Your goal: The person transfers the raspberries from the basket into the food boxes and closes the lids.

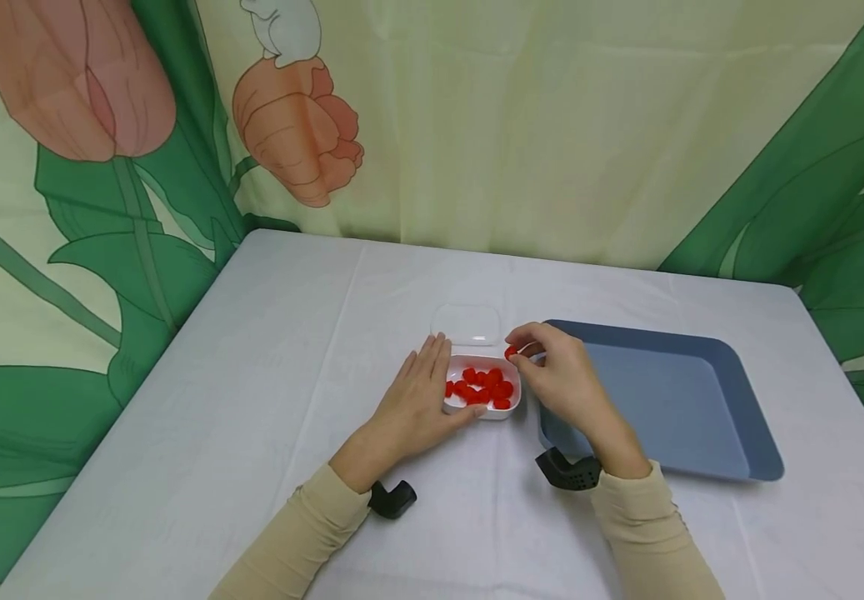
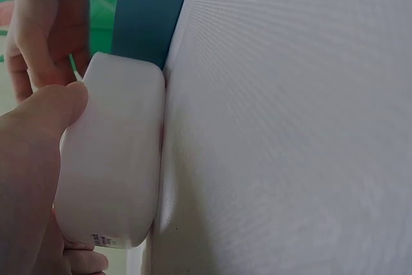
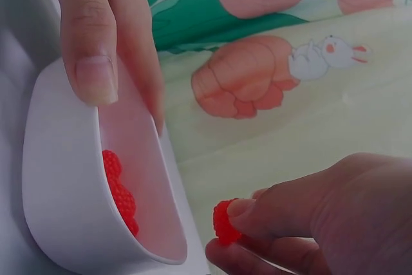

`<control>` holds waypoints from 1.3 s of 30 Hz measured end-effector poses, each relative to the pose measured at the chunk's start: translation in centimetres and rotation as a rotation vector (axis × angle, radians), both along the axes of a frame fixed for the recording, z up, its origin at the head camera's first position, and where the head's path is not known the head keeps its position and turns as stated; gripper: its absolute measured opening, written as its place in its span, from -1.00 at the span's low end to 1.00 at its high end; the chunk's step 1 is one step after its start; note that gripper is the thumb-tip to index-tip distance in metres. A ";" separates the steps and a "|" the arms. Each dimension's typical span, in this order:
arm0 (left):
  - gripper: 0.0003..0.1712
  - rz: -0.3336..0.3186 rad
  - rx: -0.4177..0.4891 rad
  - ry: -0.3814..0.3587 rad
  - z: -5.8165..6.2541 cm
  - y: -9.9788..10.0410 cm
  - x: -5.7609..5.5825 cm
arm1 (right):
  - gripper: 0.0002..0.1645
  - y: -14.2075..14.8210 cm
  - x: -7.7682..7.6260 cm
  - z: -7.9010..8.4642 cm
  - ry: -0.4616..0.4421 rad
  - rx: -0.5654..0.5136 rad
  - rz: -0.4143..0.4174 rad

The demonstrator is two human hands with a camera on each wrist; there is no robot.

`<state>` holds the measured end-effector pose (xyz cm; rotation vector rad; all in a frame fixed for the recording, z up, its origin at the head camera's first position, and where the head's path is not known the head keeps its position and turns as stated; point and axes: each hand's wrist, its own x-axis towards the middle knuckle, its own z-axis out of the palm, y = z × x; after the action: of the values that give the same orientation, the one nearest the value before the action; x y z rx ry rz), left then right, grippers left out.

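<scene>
A small white container [image 1: 508,412] with rounded corners stands on the table and holds several red raspberries [image 1: 486,385]. My left hand [image 1: 418,402] holds the container from its left side, the thumb over the near rim and the fingers along the left and far sides. In the right wrist view, that thumb [image 3: 95,78] hooks over the rim. Just off the container's far right corner, my right hand [image 1: 562,375] pinches one raspberry [image 3: 225,222] between thumb and fingertips, above the rim.
To the right lies a blue-grey tray [image 1: 671,400], its left edge partly beneath my right hand. A clear plastic lid [image 1: 467,325] rests on the white tablecloth [image 1: 312,333] behind the container. A printed curtain [image 1: 514,125] hangs behind the table.
</scene>
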<state>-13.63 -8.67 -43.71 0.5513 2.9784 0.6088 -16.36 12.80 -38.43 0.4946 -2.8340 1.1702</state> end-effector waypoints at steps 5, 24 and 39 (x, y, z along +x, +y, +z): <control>0.18 -0.002 -0.004 0.013 0.0 0.0 -0.1 | -0.75 -0.5 0.0 0.0 0.017 -0.009 0.017; 0.19 -0.004 0.005 0.022 -0.1 -0.3 0.0 | -0.69 -2.8 0.5 -1.3 0.065 -0.057 0.114; 0.19 -0.009 0.009 0.018 0.0 -0.3 0.0 | -0.73 -3.9 0.0 -2.3 0.062 -0.132 0.156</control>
<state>-13.61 -8.97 -43.69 0.5740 2.9894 0.6201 -16.32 8.87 -40.74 0.7411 -2.6844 1.3315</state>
